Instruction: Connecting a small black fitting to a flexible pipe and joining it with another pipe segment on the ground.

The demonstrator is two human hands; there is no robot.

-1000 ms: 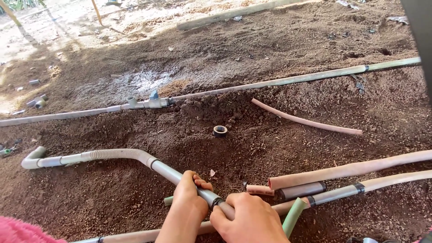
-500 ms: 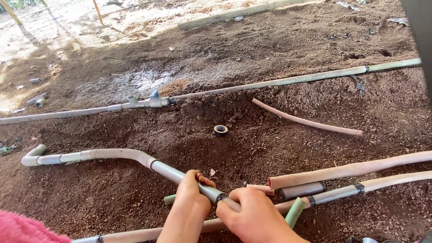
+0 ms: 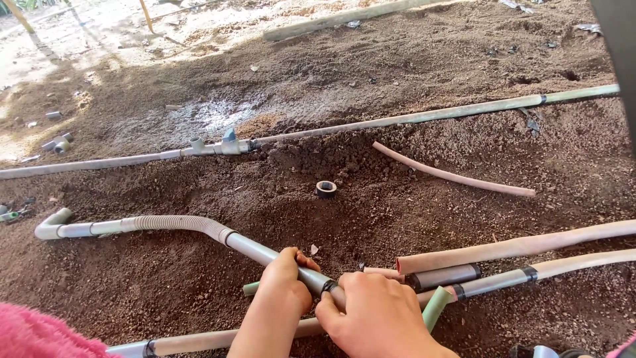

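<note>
A grey pipe with a corrugated flexible section lies on brown soil and ends in an elbow at the left. My left hand grips this grey pipe from below. Right beside it, my right hand wraps around the pipe at a dark ring joint. A short green tube piece sticks out just right of my right hand. A small black ring rests on the soil farther away.
A long thin pipe with a tee fitting crosses the ground behind. Pinkish hoses and taped pipes lie at the right. A curved pink tube lies on the dirt. Pink cloth shows bottom left.
Both hands stay on the grey pipe joint; my right hand has shifted slightly over the joint. The pipe has barely moved.
</note>
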